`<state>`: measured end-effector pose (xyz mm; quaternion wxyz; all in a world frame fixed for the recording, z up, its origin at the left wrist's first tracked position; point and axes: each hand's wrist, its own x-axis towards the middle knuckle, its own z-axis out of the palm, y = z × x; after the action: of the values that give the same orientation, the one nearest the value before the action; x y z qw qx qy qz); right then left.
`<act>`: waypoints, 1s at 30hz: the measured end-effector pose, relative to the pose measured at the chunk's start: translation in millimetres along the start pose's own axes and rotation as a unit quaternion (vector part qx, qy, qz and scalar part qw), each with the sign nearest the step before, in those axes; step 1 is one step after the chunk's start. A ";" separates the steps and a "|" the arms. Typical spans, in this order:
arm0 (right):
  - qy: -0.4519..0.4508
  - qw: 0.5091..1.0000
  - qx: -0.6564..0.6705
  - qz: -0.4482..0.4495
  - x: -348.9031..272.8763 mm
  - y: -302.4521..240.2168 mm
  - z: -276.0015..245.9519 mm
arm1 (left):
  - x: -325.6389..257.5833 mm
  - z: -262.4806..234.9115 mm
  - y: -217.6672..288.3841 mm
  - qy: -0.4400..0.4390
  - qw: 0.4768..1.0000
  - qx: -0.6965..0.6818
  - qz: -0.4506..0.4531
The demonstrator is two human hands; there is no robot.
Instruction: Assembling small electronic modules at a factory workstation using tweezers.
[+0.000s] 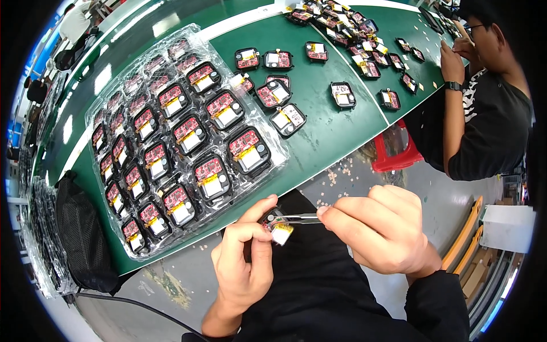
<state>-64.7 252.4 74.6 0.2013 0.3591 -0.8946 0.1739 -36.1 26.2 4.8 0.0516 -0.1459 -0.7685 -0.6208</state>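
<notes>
My left hand (245,259) pinches a small black module (277,226) with a silver cell and yellow tape, held over my lap below the table edge. My right hand (382,228) grips metal tweezers (301,218) whose tips touch the top of that module. On the green table (319,137) just above lies a clear plastic tray (114,102) filled with several black modules holding red circuit boards (246,149).
Several loose modules (343,94) lie across the table toward the right. A co-worker in a dark shirt (484,114) sits at the right, hands near another pile of modules (342,23). A red stool (396,151) stands below. A black mesh bag (80,233) hangs at the left.
</notes>
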 end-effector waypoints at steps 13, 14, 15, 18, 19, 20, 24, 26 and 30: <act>-0.031 0.999 0.033 -0.014 5.0 7.8 -8.1 | 0.6 2.9 10.8 0.049 0.997 -0.034 -0.044; -0.031 0.999 0.034 -0.015 4.2 7.3 -6.3 | 1.3 0.7 9.7 0.035 0.999 -0.015 -0.027; -0.027 0.999 0.030 -0.015 3.5 6.1 -4.9 | 1.4 0.0 8.7 0.035 0.999 -0.016 -0.026; -0.024 0.999 0.020 -0.017 3.0 3.8 -4.7 | 1.8 -1.0 6.7 0.036 0.999 0.001 0.008; -0.025 0.999 0.014 -0.018 2.8 3.7 -4.6 | 2.6 -1.6 8.1 0.027 0.999 0.017 0.011; -0.024 0.999 0.015 -0.017 2.8 3.9 -4.3 | 3.3 -1.9 9.3 0.018 0.999 0.033 0.014; -0.030 0.999 -0.001 -0.030 5.2 2.9 -3.1 | 4.0 -1.8 11.4 0.011 0.998 0.053 0.022; -0.031 0.999 -0.011 -0.036 7.0 1.0 -4.2 | 3.9 0.0 12.1 0.016 0.997 0.073 0.032; -0.030 0.996 -0.059 -0.063 10.1 -3.2 -3.9 | 6.2 0.4 10.5 0.016 0.991 0.110 0.068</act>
<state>-68.1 246.2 83.3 0.2055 0.4071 -0.8847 0.0964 -39.0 29.6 16.1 0.1221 -0.1811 -0.8194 -0.5300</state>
